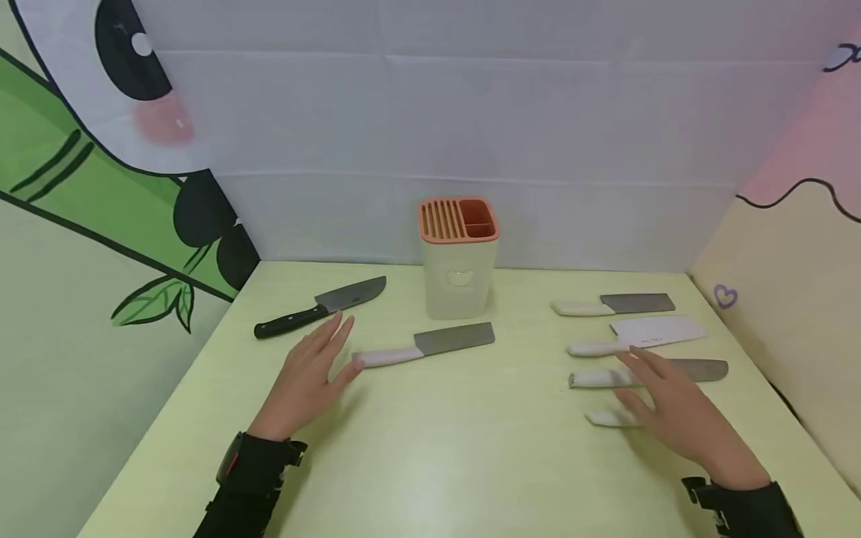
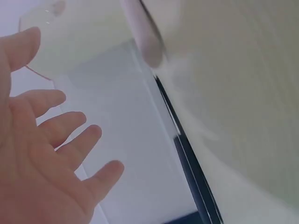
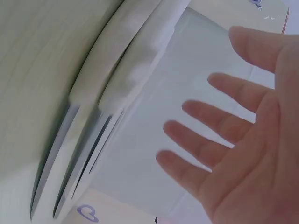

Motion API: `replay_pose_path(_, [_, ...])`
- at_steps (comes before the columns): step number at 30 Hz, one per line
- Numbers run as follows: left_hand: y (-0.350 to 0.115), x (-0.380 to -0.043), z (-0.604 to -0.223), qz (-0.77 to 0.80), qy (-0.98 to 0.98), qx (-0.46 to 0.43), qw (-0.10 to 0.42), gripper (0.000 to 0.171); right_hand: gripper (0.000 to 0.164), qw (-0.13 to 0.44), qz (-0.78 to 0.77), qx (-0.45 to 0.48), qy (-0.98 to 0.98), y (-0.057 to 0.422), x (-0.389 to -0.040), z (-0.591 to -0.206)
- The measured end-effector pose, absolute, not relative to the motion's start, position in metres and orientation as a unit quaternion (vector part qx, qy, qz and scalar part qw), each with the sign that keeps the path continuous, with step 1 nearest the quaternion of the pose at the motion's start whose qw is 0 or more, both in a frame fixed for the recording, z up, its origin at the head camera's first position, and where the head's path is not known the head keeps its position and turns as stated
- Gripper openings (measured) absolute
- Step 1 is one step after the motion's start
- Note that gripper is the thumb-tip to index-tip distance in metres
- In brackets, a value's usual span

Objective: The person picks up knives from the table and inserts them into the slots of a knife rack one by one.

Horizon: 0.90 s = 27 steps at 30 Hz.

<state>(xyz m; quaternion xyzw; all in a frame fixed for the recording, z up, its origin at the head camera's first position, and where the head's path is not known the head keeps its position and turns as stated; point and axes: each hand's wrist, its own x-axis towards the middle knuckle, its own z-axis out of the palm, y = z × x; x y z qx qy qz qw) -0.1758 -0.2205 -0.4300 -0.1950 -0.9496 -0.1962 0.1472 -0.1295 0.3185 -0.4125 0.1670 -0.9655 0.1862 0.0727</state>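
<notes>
Just behind each grip, a black sleeve (image 1: 245,478). Left grip (image 1: 303,388) spread, fingers and thumb well apart; right grip (image 1: 679,411) spread likewise, fingers extended above the pale tabletop (image 1: 471,448). Under the right grip, a small knife (image 1: 609,418), pale handle showing to the left, blade hidden in the head view. Slightly farther, partly covered by the same grip, a dark-bladed knife (image 1: 702,369) with a thick white handle. Just beside the left thumb, a pale-handled knife (image 1: 454,338), blade to the right; contact hard to judge. Near the right fingertips, on their far side, a broad cleaver (image 1: 662,331), bright blade to the right. Beyond the left fingertips, a black-handled knife (image 1: 350,294), blade angled away and rightward. Past the cleaver from the right grip, a square-ended knife (image 1: 639,302). Between both grips and well beyond them, an upright knife holder (image 1: 457,261), orange on top, slots to the left, two compartments to the right. Farthest from either grip, a pale backdrop (image 1: 430,112).
</notes>
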Motion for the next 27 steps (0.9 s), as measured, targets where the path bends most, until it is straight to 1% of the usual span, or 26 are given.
replay_pose_path(3, [-0.21, -0.176, -0.425, -0.241, -0.939, -0.21, 0.129, 0.071, 0.055, 0.079, 0.17, 0.205, -0.961, 0.326, -0.125, -0.411])
replay_pose_path(6, [-0.193, -0.177, -0.42, -0.272, -0.928, -0.231, 0.106, 0.068, 0.054, 0.111, 0.148, 0.246, -0.951, 0.33, -0.121, -0.414])
replay_pose_path(9, [-0.17, -0.179, -0.416, -0.291, -0.916, -0.264, 0.081, 0.066, 0.055, 0.134, 0.135, 0.277, -0.942, 0.335, -0.118, -0.419])
replay_pose_path(13, [-0.136, -0.181, -0.413, -0.306, -0.901, -0.303, 0.051, 0.064, 0.054, 0.147, 0.127, 0.3, -0.934, 0.339, -0.116, -0.425])
replay_pose_path(18, [-0.095, -0.184, -0.414, -0.316, -0.881, -0.35, 0.029, 0.062, 0.054, 0.172, 0.12, 0.341, -0.916, 0.341, -0.121, -0.434])
replay_pose_path(22, [-0.073, -0.185, -0.417, -0.315, -0.871, -0.378, 0.019, 0.059, 0.053, 0.173, 0.116, 0.358, -0.91, 0.339, -0.123, -0.438])
replay_pose_path(27, [-0.062, -0.185, -0.419, -0.306, -0.875, -0.375, -0.002, 0.056, 0.049, 0.163, 0.109, 0.36, -0.912, 0.335, -0.123, -0.442])
